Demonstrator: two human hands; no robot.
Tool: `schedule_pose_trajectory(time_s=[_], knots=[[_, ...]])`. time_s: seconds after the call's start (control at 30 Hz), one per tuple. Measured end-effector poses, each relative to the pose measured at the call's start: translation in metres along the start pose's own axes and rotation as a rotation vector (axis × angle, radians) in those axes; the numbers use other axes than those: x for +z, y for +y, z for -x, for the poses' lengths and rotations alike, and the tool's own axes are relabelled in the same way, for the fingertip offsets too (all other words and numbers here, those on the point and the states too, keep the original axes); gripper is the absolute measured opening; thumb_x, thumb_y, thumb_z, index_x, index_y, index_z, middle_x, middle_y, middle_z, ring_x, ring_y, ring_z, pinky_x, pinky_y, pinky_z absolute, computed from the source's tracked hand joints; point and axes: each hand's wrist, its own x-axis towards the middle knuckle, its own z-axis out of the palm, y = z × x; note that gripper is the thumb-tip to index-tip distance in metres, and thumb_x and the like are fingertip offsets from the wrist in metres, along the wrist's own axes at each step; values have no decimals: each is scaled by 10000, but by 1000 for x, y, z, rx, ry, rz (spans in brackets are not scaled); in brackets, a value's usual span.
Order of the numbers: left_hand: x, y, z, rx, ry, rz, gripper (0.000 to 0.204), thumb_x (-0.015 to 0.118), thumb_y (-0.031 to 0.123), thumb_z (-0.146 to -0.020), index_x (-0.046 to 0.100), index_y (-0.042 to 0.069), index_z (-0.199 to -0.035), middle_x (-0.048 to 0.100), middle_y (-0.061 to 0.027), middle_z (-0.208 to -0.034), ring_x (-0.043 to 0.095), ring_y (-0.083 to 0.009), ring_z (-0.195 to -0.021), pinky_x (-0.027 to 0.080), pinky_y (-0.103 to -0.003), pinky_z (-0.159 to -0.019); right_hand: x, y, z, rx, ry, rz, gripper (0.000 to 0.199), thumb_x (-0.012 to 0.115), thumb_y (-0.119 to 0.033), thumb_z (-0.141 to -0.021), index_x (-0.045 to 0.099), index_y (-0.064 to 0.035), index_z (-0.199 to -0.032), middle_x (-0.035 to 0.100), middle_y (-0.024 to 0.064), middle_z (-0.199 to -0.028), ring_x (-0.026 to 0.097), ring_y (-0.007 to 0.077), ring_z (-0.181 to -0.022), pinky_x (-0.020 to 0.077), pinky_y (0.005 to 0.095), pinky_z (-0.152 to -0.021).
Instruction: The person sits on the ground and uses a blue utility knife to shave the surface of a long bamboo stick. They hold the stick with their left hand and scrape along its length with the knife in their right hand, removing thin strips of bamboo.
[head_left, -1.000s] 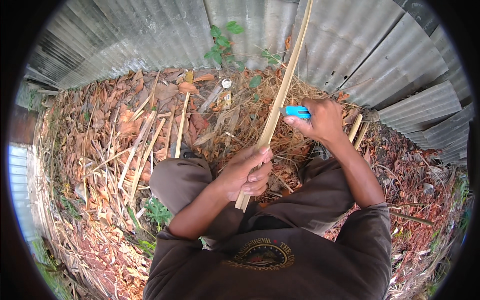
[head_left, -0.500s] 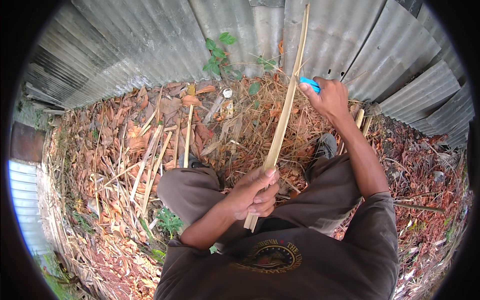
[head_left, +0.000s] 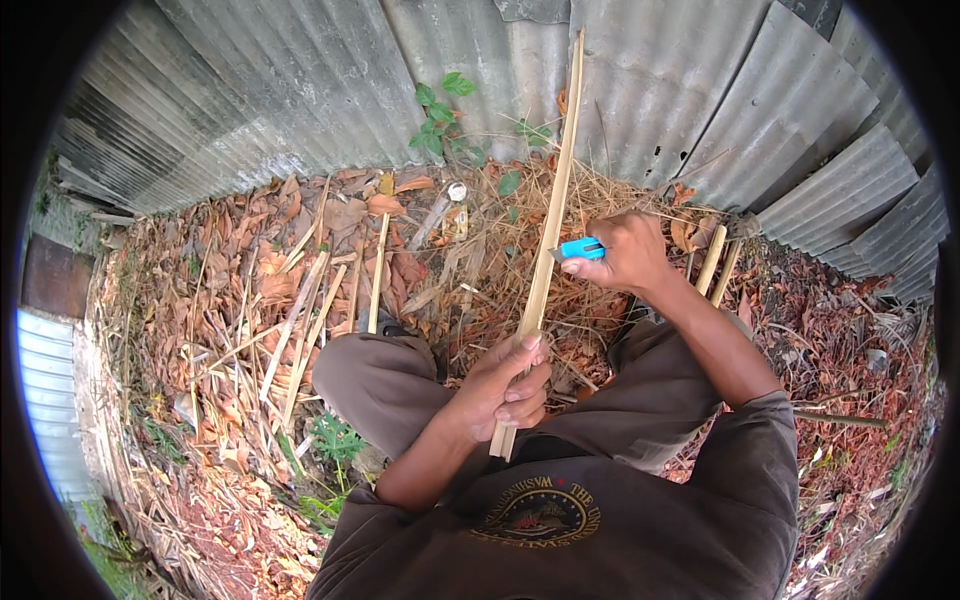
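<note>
My left hand (head_left: 503, 390) is wrapped round the lower part of a long, pale strip of split bamboo (head_left: 553, 230). The strip slants up and away from my lap, its far end in front of the metal sheets. In my right hand (head_left: 632, 252) is a blue utility knife (head_left: 580, 249), its short blade pointing left at the strip's right edge, about midway along. Whether the blade touches the strip or sits just beside it, I cannot tell. My knees are bent to either side of the strip.
A corrugated metal fence (head_left: 300, 90) stands ahead. Dry leaves (head_left: 270, 260) and straw cover the ground. Several split strips (head_left: 378, 275) lie at the left, and pale poles (head_left: 711, 260) lie beyond my right knee. A green plant (head_left: 437, 115) grows against the fence.
My right hand has drawn the knife down along the strip, toward me and slightly left. The strip's far end has tilted left, while my left hand keeps its hold.
</note>
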Motion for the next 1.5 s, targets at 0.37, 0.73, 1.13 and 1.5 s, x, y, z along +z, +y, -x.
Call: schedule_pose_trajectory(time_s=[0.37,0.73,1.13,1.5], knots=[[-1,-15,14,-41,-18,1,248,325,310,-1051,407,122,-912,327,46,-525,293,-53,-332,266,-223,-343,-6,-7,11,147,-114,-26,764,438,-765,-815,664,-57,-641,516,123,-456,555,338,-439,435,453,-461],[13,-13,14,2,53,-67,246,340,309,-1050,406,123,-903,331,49,-535,290,-47,-348,277,-223,-368,-8,12,-4,95,7,69,714,517,-770,-764,661,-86,-618,540,105,-469,590,307,-466,469,430,-470],[2,-38,46,-115,-38,-61,275,395,350,-1033,390,116,-889,320,40,-548,302,-58,-364,300,-227,-363,-21,37,1,373,4,58,789,432,-774,-809,686,-39,-668,546,164,-489,604,373,-534,476,482,-544],[10,-46,75,-192,-25,-162,281,423,355,-1024,383,108,-897,343,29,-565,301,-62,-372,275,-231,-359,-40,104,-11,497,184,191,755,456,-744,-815,666,-37,-653,553,164,-504,596,374,-540,469,476,-549]])
